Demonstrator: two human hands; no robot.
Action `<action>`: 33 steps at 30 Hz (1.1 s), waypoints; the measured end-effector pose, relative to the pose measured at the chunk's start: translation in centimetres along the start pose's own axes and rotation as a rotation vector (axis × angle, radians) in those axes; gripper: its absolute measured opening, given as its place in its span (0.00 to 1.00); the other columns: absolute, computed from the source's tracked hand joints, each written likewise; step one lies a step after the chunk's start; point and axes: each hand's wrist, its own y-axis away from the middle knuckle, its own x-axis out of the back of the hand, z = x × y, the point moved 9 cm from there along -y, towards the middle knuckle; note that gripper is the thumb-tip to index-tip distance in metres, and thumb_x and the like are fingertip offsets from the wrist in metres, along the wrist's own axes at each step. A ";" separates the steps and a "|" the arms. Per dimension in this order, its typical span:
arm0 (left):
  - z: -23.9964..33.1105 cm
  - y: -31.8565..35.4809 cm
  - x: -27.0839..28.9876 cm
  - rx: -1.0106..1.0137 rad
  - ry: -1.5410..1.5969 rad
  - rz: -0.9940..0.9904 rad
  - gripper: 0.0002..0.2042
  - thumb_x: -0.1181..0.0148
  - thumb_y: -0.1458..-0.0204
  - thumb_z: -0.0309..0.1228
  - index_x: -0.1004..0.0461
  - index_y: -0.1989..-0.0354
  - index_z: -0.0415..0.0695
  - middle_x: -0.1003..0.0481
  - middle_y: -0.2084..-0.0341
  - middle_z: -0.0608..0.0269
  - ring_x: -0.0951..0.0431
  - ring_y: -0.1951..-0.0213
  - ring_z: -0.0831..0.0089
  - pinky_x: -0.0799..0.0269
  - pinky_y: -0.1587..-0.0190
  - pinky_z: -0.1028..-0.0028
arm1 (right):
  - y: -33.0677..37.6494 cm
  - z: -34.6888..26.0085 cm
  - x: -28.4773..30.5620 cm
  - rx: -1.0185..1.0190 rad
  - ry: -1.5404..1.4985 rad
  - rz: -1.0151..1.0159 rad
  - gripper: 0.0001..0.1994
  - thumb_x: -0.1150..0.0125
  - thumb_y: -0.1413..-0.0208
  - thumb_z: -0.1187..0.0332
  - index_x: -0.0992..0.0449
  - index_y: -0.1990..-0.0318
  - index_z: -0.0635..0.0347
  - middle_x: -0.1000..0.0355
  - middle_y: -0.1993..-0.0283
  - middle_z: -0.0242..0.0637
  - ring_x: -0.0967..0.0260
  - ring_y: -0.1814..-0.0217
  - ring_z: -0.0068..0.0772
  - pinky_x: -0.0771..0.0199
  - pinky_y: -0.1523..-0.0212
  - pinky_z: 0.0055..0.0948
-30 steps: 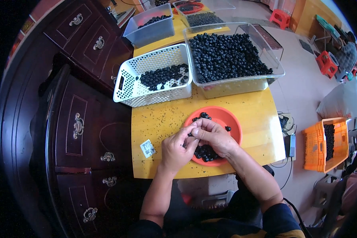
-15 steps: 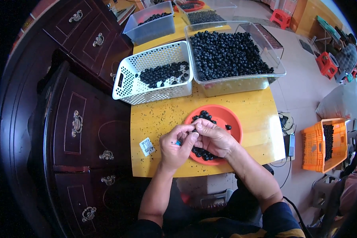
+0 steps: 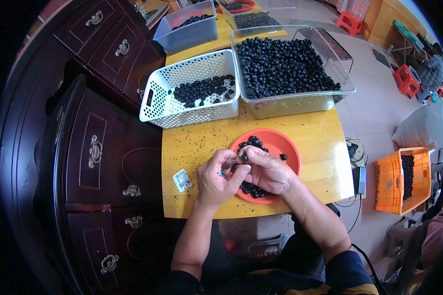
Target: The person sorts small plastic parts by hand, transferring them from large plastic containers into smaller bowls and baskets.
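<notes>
An orange bowl (image 3: pixel 285 147) with several small black beads sits on the yellow table (image 3: pixel 202 142). Both hands meet over the bowl's left rim. My right hand (image 3: pixel 266 169) pinches a black bead (image 3: pixel 244 157) between its fingertips. My left hand (image 3: pixel 219 177) is closed on a small thin tool with a blue tip, held against that bead. Part of the bowl's beads is hidden under my hands.
A white perforated basket (image 3: pixel 189 93) holds some black beads. Beside it a clear tub (image 3: pixel 293 66) is full of them. A grey bin (image 3: pixel 192 32) stands farther back. A small white tag (image 3: pixel 183 180) lies left of my hands. Dark drawers (image 3: pixel 88 147) stand left, an orange crate (image 3: pixel 398 182) right.
My hands have stayed over the bowl's left rim with only small finger movements; the bead now sits between the fingertips of my right hand.
</notes>
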 end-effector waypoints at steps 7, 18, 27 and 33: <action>0.4 -0.2 0.2 -0.044 -0.155 0.000 0.19 0.27 0.49 0.43 0.27 0.62 0.42 0.20 0.75 0.58 0.17 0.73 0.65 0.23 0.70 0.69 | 0.1 0.3 0.1 -0.035 -0.018 0.002 0.09 0.42 0.32 0.59 0.25 0.53 0.51 0.24 0.56 0.27 0.25 0.55 0.19 0.21 0.49 0.25; 0.8 -0.2 -0.4 -0.105 -0.245 -0.022 0.20 0.30 0.47 0.47 0.28 0.65 0.41 0.23 0.77 0.55 0.20 0.75 0.58 0.26 0.71 0.65 | 0.3 0.7 -0.1 -0.058 -0.004 0.100 0.07 0.43 0.31 0.60 0.26 0.55 0.49 0.26 0.58 0.25 0.27 0.58 0.17 0.21 0.52 0.25; 0.6 -0.3 -0.8 -0.085 -0.258 -0.064 0.19 0.33 0.44 0.47 0.28 0.66 0.41 0.22 0.75 0.53 0.18 0.72 0.55 0.25 0.70 0.63 | 0.4 0.3 0.2 -0.036 0.092 0.153 0.07 0.42 0.32 0.58 0.26 0.57 0.48 0.27 0.60 0.22 0.29 0.58 0.15 0.23 0.52 0.25; 0.5 -0.2 -1.0 -0.091 -0.274 -0.073 0.20 0.35 0.43 0.48 0.29 0.66 0.41 0.22 0.75 0.51 0.19 0.71 0.51 0.26 0.69 0.61 | 0.3 0.1 0.7 0.008 0.132 0.153 0.06 0.41 0.33 0.60 0.25 0.58 0.48 0.26 0.59 0.22 0.29 0.58 0.16 0.25 0.52 0.25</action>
